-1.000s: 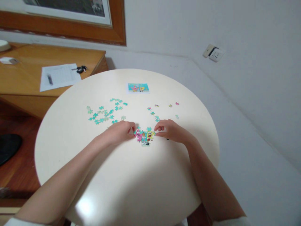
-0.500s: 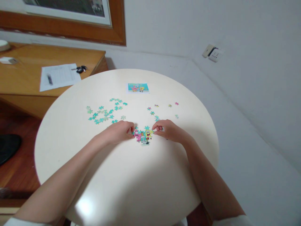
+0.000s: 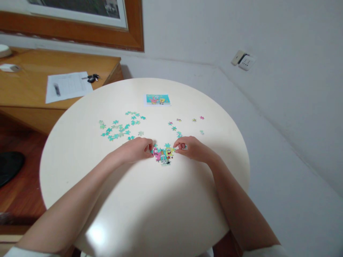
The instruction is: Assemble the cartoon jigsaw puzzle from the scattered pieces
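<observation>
A partly joined jigsaw puzzle (image 3: 163,154) lies flat on the white table, showing a pink figure on its left and a yellow one on its right. My left hand (image 3: 140,149) pinches the puzzle's left edge with thumb and fingers. At the opposite edge, beside the yellow figure, my right hand (image 3: 187,147) is closed in a pinch on the puzzle. The fingertips partly cover the pieces they touch. Just beyond my right hand lie loose blue-green puzzle pieces (image 3: 179,134).
Many teal and pale green loose pieces (image 3: 118,130) are scattered to the left. A few pink and yellow pieces (image 3: 194,120) lie to the right. A picture card (image 3: 158,100) rests at the back of the round table (image 3: 134,207). A wooden desk (image 3: 29,85) with paper and keys adjoins at left.
Both hands stay at the puzzle's edges with hardly any movement. The whole view has shifted very slightly.
</observation>
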Demonstrator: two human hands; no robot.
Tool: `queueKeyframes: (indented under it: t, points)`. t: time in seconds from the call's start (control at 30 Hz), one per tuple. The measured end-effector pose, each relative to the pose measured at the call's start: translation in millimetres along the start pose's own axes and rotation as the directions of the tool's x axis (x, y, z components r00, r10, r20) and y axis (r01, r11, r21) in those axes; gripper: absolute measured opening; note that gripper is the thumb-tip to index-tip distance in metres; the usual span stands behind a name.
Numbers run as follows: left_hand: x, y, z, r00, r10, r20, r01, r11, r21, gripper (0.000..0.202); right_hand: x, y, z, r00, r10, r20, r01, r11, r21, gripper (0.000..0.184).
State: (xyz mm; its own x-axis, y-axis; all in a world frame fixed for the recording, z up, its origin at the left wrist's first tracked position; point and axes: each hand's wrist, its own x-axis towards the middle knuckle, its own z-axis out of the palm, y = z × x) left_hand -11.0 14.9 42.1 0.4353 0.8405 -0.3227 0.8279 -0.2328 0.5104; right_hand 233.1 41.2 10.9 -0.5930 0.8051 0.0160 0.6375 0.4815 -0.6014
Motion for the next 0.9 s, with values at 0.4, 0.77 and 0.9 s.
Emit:
queueKeyframes:
  t: [0.4,0.77,0.9]
  points:
    - [0.4,-2.1,-0.4,0.999,0.026,0.029,-0.027,0.999,0.028,0.013,0.0,-0.9,-1.7,1.000,-0.001,0.027,0.001,1.000,-0.004,0.009]
    - [-1.0,5.2,-0.8,0.977,0.208,-0.055,-0.208,0.978,-0.010,0.035,-0.3,-0.7,-0.8,1.000,0.007,0.027,-0.007,1.000,0.007,0.010]
    - [1.5,3.5,2.8,0.967,0.255,-0.025,-0.255,0.967,0.029,0.034,-0.1,-3.5,-2.5,0.999,0.019,0.033,-0.019,1.000,0.006,0.010]
